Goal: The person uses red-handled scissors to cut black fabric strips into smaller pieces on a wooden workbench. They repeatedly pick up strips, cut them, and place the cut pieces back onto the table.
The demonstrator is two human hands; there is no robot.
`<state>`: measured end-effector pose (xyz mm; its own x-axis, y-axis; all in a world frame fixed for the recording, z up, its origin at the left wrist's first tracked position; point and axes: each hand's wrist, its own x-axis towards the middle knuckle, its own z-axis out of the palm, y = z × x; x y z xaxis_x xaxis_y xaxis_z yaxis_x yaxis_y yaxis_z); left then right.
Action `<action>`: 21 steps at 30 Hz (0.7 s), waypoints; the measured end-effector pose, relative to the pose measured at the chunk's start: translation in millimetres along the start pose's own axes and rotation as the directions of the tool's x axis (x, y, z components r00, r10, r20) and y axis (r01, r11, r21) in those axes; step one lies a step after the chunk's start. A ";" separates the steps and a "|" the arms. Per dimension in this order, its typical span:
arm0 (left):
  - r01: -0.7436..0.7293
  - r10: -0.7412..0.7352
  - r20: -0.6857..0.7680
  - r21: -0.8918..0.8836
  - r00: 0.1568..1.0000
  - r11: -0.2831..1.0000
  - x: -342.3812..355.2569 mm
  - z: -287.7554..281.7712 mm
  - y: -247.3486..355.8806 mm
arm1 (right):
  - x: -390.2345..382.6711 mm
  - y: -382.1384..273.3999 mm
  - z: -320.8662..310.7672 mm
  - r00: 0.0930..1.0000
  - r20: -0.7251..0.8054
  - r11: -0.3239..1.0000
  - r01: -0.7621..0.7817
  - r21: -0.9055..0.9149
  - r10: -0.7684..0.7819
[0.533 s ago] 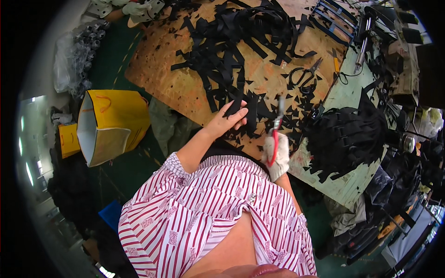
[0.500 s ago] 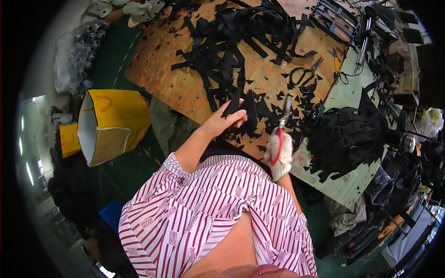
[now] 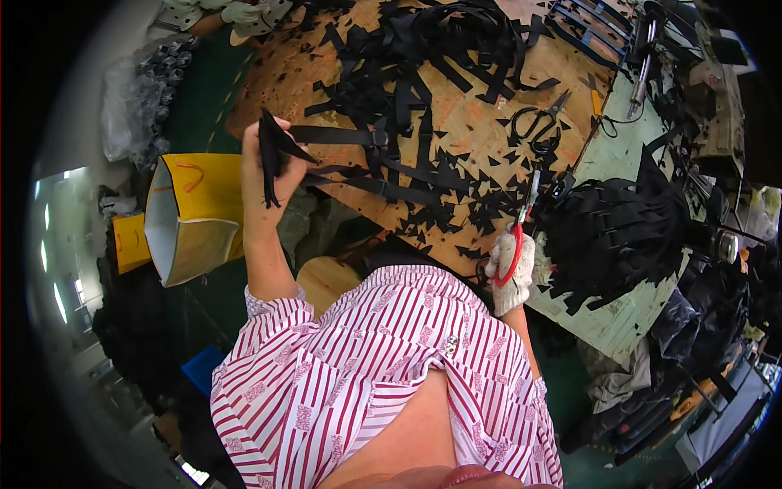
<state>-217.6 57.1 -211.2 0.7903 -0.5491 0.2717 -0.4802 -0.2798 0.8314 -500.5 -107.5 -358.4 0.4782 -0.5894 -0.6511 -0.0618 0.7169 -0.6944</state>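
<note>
I see the bare left hand (image 3: pixel 291 173) swung off the table (image 3: pixel 285 90) beside the yellow bag (image 3: pixel 199 183), apparently closed on black straps (image 3: pixel 334 135) now drawn out from the tangled pile (image 3: pixel 493 41), while the gloved right hand (image 3: pixel 515 279) stays curled around red-handled scissors (image 3: pixel 518 236).

Black on mottled brown, with flashes of red and yellow

The straps (image 3: pixel 273 159) left of centre are plain black, as are the tangled pile (image 3: pixel 399 45) at the top and the heap (image 3: pixel 611 232) at right. The brown tabletop (image 3: pixel 285 90) is dotted with dark specks and orange smudges; the side surface (image 3: pixel 603 330) at right is pale green. Right of centre, the scissors (image 3: pixel 511 259) pair red handles with silver blades against an off-white glove (image 3: pixel 521 275). The shirt (image 3: pixel 383 334) at bottom has magenta stripes and patterned patches on white. At left, the bag (image 3: pixel 208 187) is yellow outside, above a dark green floor (image 3: pixel 195 106).
</note>
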 end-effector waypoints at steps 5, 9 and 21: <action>-0.128 0.163 -0.140 0.230 0.977 0.965 13.8 25.9 -15.9 | 1.2 6.2 -4.5 0.999 -0.033 0.999 0.018 -0.049 -0.019; -0.425 0.279 0.322 0.667 0.905 0.612 17.0 75.3 -36.5 | -2.5 4.6 -13.0 0.998 -0.045 0.999 0.037 -0.035 -0.039; 0.383 -0.222 0.636 -0.126 0.739 0.915 1.5 128.4 -81.9 | -4.6 0.8 -23.7 0.995 -0.099 0.999 -0.029 -0.045 0.025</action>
<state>-225.9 -22.0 -341.2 0.4488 -0.8446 -0.2917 -0.0892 -0.3672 0.9259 -523.6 -113.0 -363.2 0.3878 -0.6053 -0.6951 -0.1156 0.7163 -0.6882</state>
